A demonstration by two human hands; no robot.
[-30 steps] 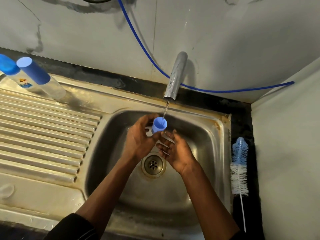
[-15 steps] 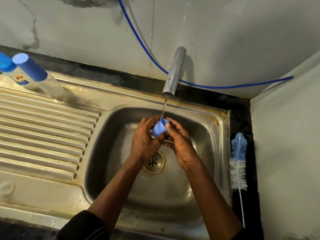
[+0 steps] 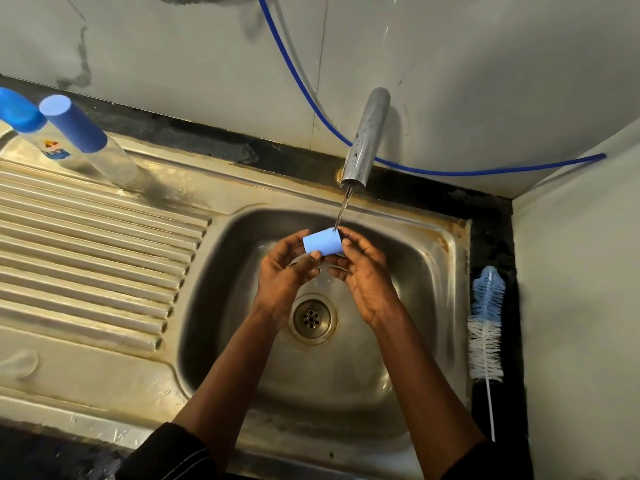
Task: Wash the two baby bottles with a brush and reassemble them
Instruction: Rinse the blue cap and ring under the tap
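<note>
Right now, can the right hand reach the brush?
Probably yes. The brush lies uncovered just right of the sink, on that hand's side, with nothing between. But the right hand pinches the cap, so it must let go first.

Home kitchen: steel sink (image 3: 450, 271), ribbed drainboard (image 3: 86, 237), tap (image 3: 363, 140).

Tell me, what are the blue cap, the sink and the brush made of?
Blue cap: probably plastic, with an even, opaque colour and a matte surface.
Sink: looks like stainless steel, grey and reflective, with dull stains and rusty-brown edges.
Bottle brush: soft blue and white bristles, maybe nylon, on a thin white stem that could be wire or plastic.
</note>
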